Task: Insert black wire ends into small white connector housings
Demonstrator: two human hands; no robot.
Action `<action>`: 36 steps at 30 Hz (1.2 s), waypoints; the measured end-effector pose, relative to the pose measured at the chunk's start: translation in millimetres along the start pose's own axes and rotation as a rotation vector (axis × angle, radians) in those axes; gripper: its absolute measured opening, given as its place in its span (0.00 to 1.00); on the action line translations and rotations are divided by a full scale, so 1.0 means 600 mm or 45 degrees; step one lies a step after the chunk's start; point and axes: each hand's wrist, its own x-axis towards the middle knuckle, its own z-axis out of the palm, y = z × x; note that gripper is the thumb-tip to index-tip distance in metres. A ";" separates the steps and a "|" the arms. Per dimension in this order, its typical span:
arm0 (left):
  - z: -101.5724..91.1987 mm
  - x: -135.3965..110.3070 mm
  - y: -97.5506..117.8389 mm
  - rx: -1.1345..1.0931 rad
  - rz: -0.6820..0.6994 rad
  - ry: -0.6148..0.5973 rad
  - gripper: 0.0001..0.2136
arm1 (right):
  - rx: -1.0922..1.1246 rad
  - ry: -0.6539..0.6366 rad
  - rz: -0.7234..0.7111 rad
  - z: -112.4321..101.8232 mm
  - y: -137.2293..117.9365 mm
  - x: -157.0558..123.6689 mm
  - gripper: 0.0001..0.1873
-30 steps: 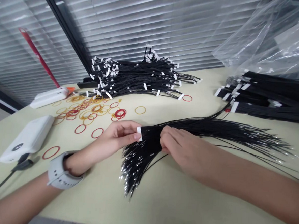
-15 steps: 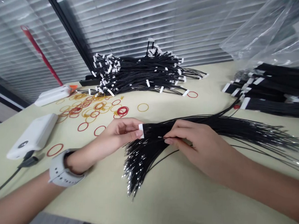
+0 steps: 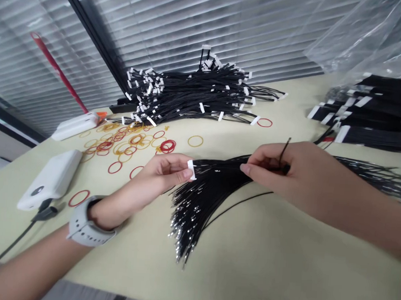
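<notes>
My left hand point(image 3: 161, 172), with a grey watch on its wrist, pinches a small white connector point(image 3: 191, 170) at the near end of a black wire. My right hand point(image 3: 280, 170) is closed in a pinch on a thin black wire point(image 3: 284, 149) whose end sticks up above the fingers. Both hands rest over a loose fan of black wires point(image 3: 197, 199) with shiny metal tips that lies on the pale table point(image 3: 255, 262). One stray wire point(image 3: 238, 204) curves out below my right hand.
A big heap of finished black wires with white connectors point(image 3: 197, 97) lies at the back. Red and yellow rubber bands point(image 3: 126, 147) are scattered at the left. White power banks point(image 3: 51, 179) sit at the left. Bundled black wires point(image 3: 372, 122) and clear plastic bags point(image 3: 373, 38) are at the right.
My right hand has slid rightward along the fan and lifted a single wire, whose end now sticks up. The left hand has kept its pinch on the white connector.
</notes>
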 end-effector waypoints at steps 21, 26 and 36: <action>-0.003 -0.001 -0.002 -0.006 0.024 -0.046 0.01 | -0.004 -0.116 -0.011 -0.006 0.009 -0.002 0.14; -0.002 0.000 0.000 -0.003 0.026 -0.056 0.01 | -0.085 -0.008 -0.095 -0.009 0.003 -0.001 0.11; 0.000 -0.001 0.002 -0.014 0.023 -0.058 0.02 | -0.031 -0.086 -0.050 -0.011 -0.005 -0.003 0.11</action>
